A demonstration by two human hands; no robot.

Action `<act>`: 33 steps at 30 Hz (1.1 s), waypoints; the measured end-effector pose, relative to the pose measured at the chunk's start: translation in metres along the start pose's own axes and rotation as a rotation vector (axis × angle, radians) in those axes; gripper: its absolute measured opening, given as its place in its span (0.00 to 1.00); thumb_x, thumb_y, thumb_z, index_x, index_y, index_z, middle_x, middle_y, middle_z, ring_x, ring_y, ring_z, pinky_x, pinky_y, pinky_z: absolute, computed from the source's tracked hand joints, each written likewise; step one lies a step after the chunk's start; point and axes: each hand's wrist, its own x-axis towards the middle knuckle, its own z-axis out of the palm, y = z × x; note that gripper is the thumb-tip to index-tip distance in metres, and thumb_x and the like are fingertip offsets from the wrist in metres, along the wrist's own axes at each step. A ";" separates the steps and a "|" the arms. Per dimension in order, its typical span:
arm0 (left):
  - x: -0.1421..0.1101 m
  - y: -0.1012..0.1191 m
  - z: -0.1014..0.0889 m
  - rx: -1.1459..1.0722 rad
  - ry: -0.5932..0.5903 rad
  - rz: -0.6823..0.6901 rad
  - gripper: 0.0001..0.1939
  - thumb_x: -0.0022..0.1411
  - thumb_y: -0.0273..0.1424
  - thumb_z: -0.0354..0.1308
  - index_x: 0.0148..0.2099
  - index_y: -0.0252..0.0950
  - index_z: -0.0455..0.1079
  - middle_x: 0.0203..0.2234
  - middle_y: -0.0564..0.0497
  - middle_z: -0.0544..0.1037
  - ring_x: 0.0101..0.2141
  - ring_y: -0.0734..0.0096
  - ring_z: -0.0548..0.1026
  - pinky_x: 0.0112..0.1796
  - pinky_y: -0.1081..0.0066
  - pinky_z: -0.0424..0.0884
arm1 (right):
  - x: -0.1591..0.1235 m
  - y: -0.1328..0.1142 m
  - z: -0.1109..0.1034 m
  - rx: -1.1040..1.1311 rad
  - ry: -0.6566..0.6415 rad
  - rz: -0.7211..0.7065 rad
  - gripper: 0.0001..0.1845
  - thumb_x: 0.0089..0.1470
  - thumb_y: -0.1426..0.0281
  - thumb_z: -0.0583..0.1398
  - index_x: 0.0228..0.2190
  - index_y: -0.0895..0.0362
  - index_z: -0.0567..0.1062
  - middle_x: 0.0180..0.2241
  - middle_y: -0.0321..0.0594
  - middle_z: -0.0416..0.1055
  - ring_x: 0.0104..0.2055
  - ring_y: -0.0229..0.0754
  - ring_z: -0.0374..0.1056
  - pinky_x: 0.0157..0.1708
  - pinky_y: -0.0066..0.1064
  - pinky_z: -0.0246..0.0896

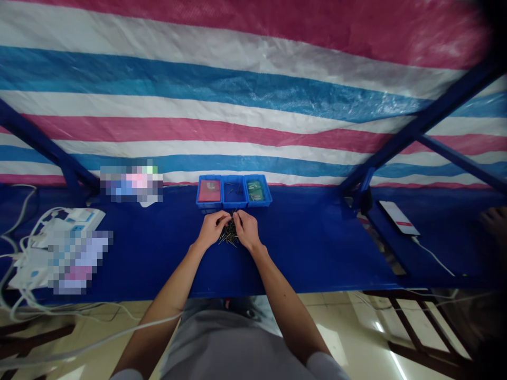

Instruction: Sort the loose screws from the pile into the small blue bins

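A heap of thin dark and brass-coloured pieces, like screws or nails [228, 236], lies on the blue tabletop [317, 248]. My left hand [213, 228] is at the heap's left side, thumb and fingers pinched together. From the right, my right hand [247, 228] meets it over the far part of the heap, its fingers also closed. The fingertips almost touch; whatever is between them is too small to make out. Just beyond my hands stand three joined blue bins: the left bin [208, 205] holds something red, the middle bin [234, 203] a few dark thin pieces, the right bin [270, 198] green-and-clear packets.
At the left are power strips [85, 217] with tangled white cables, beside a blurred-out patch. A phone [399, 218] on a cable lies on the right-hand table, near another person's hand [495, 221]. Blue metal struts [420, 121] and a striped tarp [237, 79] stand behind.
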 end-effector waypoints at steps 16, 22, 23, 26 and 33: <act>-0.001 0.003 -0.003 -0.016 0.044 -0.022 0.15 0.68 0.39 0.54 0.32 0.35 0.72 0.21 0.54 0.74 0.24 0.73 0.71 0.30 0.74 0.64 | 0.004 0.001 -0.006 0.287 -0.009 0.087 0.25 0.65 0.57 0.53 0.21 0.57 0.69 0.19 0.33 0.63 0.23 0.34 0.58 0.27 0.26 0.52; 0.000 0.002 -0.005 -0.026 0.059 -0.042 0.16 0.68 0.39 0.52 0.32 0.35 0.71 0.20 0.54 0.72 0.24 0.72 0.70 0.30 0.74 0.63 | 0.003 0.004 -0.005 0.398 0.014 0.111 0.14 0.60 0.62 0.58 0.32 0.57 0.79 0.27 0.37 0.75 0.25 0.37 0.66 0.31 0.27 0.61; 0.000 0.002 -0.005 -0.025 0.061 -0.046 0.16 0.68 0.39 0.52 0.32 0.35 0.71 0.20 0.54 0.72 0.24 0.72 0.70 0.30 0.74 0.63 | 0.003 0.005 -0.003 0.415 0.017 0.126 0.13 0.59 0.63 0.58 0.34 0.57 0.80 0.26 0.37 0.75 0.23 0.37 0.66 0.30 0.28 0.62; 0.000 0.002 -0.006 -0.033 0.066 -0.055 0.17 0.68 0.40 0.52 0.32 0.35 0.71 0.20 0.54 0.72 0.24 0.72 0.70 0.30 0.74 0.63 | 0.003 0.008 -0.001 0.462 0.028 0.158 0.12 0.57 0.63 0.60 0.36 0.57 0.80 0.24 0.36 0.74 0.22 0.37 0.66 0.28 0.28 0.64; -0.001 0.003 -0.005 -0.141 0.094 -0.109 0.18 0.68 0.44 0.51 0.33 0.36 0.69 0.20 0.55 0.69 0.22 0.74 0.66 0.27 0.74 0.61 | 0.005 0.003 -0.009 0.423 0.054 0.170 0.12 0.56 0.61 0.61 0.34 0.57 0.79 0.30 0.40 0.78 0.26 0.39 0.70 0.30 0.30 0.66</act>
